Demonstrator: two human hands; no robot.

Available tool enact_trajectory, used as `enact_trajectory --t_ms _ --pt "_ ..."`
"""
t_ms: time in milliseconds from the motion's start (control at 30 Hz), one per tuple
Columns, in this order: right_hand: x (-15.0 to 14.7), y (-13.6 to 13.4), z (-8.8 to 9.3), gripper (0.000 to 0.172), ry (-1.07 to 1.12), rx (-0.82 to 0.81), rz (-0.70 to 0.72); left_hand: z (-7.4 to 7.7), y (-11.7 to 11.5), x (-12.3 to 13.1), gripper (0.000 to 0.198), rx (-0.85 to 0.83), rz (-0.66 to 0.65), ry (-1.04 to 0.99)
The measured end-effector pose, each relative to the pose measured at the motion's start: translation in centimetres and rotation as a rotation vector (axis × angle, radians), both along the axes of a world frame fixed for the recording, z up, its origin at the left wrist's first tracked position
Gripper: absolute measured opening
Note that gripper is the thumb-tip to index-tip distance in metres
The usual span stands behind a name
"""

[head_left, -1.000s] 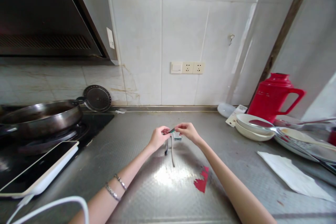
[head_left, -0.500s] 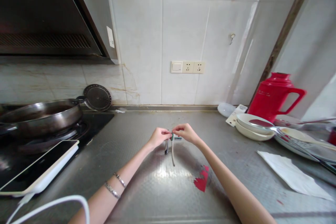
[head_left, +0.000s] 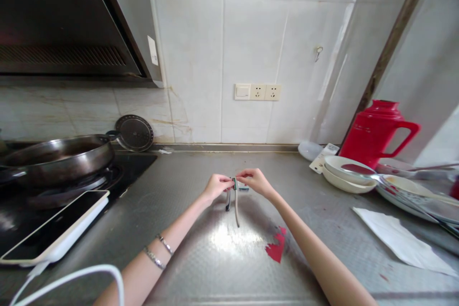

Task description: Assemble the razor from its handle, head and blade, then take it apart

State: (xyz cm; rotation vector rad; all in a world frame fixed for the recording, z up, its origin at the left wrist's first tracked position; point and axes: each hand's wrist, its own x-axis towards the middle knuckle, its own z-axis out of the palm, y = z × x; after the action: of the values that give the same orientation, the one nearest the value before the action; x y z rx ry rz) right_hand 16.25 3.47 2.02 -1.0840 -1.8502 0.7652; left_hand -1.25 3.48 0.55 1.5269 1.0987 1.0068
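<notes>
Head cam: person's L hand [head_left: 215, 186] has its grip pinched on a small dk-green pc [head_left: 234, 184], held btwn both hands over the metal surface [head_left: 179, 244]; R hand [head_left: 256, 180] has fingertips at the pc's top, can't tell if clamped. Pale strip [head_left: 236, 208] runs from just below it twd the person, w/ red scrap [head_left: 277, 247] on the surface nearer the R forearm

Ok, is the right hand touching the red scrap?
Apart: the head view shows a stretch of metal counter between the right hand and the red scrap.
</notes>
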Motion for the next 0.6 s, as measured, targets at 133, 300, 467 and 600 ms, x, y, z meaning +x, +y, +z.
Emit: enact_trajectory --t_ms 133,300,467,600 --pt "0.1 -0.1 0.1 0.022 -0.032 0.049 -0.021 0.1 0.2 -0.2 0.022 -0.038 0.085 -0.068" --pt "-0.2 -0.4 0.0 0.022 -0.103 0.123 -0.013 -0.2 0.2 -0.2 0.022 -0.087 0.141 -0.254" --pt "-0.9 -0.6 -0.6 0.025 -0.158 0.170 -0.038 -0.4 -0.2 0.5 0.021 -0.135 0.200 -0.399" --pt "-1.1 -0.7 -0.7 0.023 -0.214 0.231 -0.080 -0.2 -0.5 0.9 0.022 -0.135 0.205 -0.381"
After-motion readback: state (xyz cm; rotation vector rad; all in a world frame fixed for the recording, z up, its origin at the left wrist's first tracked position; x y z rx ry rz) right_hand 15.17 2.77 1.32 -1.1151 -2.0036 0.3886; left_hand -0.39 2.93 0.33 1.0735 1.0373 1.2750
